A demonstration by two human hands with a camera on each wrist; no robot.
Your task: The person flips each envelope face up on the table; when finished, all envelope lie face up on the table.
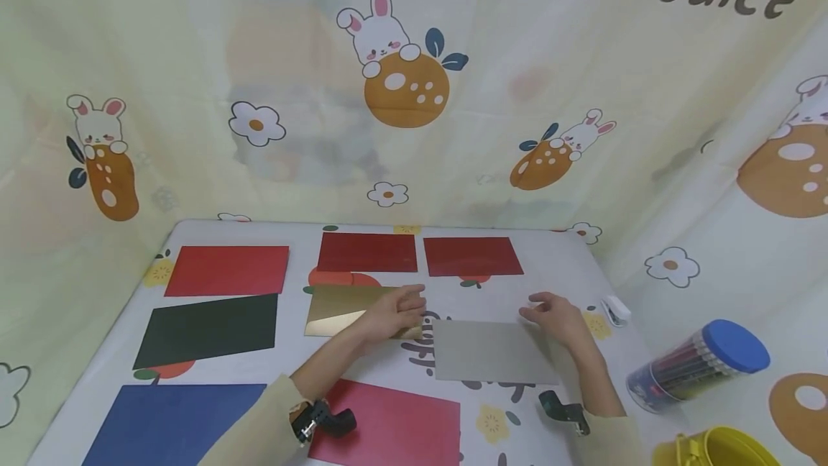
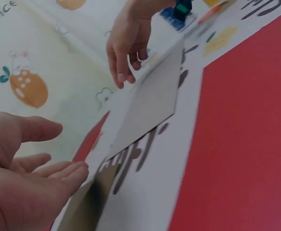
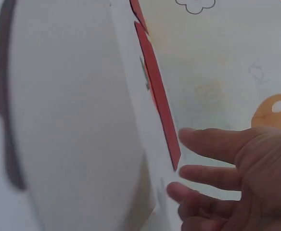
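My left hand (image 1: 394, 310) is over the right part of a shiny gold card (image 1: 336, 300), its fingers loosely extended and holding nothing. A plain grey card (image 1: 488, 351) lies flat to the right of the gold one. Near the grey card's upper right corner is my right hand (image 1: 558, 318), thumb and fingers apart with nothing between them. In the left wrist view the left palm (image 2: 30, 168) is beside the gold card (image 2: 85, 207). The right wrist view shows the right hand (image 3: 256, 178) next to the grey card (image 3: 78, 96); whether it touches is unclear.
Red cards (image 1: 369, 252) lie along the back. A dark green card (image 1: 210, 329) and a blue sheet (image 1: 175, 419) are at left, a red sheet (image 1: 401, 419) in front. At right stand a blue-lidded jar of pens (image 1: 695, 365), a yellow bucket (image 1: 734, 448) and a small white object (image 1: 616, 311).
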